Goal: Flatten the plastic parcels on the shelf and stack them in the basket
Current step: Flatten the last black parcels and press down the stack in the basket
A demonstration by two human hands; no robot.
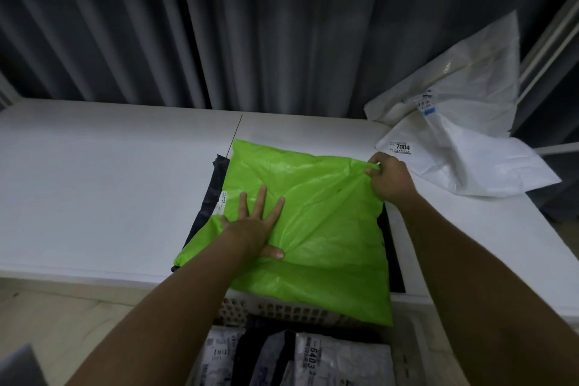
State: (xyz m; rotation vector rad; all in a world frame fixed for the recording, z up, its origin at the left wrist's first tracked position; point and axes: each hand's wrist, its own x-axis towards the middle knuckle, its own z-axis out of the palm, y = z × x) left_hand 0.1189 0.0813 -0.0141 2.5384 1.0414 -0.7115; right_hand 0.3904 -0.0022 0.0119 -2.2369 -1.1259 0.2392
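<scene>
The job looks partly done: the basket [238, 310] at the near edge of the shelf [94, 182] already holds several parcels [341, 357], pale grey ones with printed labels and a dark one between them, lying fairly flat. On the shelf a green parcel [313, 229] is being worked, spread over a black parcel [203, 197] whose edges show at its left and right; its near end overhangs the basket rim. The left hand [250, 226] lies flat on it with fingers straight and spread, pressing the left part down. The right hand [390, 178] has its grip closed on the parcel's far right corner, fingers curled round a bunched pinch of film and drawing it taut, so creases run from the grip toward the pressing palm. Two white parcels [463, 141] sit apart at the right end of the shelf, rumpled and seemingly untouched. So the green, the black and both white ones remain to be stacked.
</scene>
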